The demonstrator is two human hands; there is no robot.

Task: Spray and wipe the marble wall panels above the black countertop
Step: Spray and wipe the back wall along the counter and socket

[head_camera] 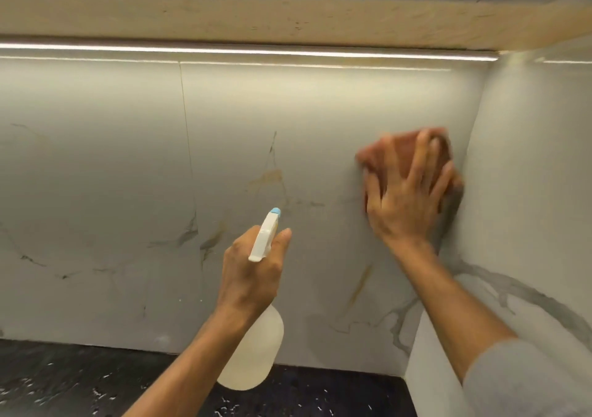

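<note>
**tilefan_22:** Closest up: black countertop (80, 381), white-flecked, along the bottom edge.

**mopmaster:** Yep. Just above it, left hand (253, 275) wrapped round the neck of a translucent spray bottle (256, 346), blue-tipped nozzle aimed at the wall.

**tilefan_22:** Further in, right hand (407, 202), fingers spread flat, pressing a reddish-brown cloth (398, 147) against the marble wall panel (320, 121) near the corner (pretty blurry there).

**mopmaster:** Up top, lit LED strip (224, 50) under a wooden cabinet (256, 19).

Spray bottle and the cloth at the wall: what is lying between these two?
In the head view, only bare marble wall panel with faint veins lies between the spray bottle and the cloth under the right hand.
</note>
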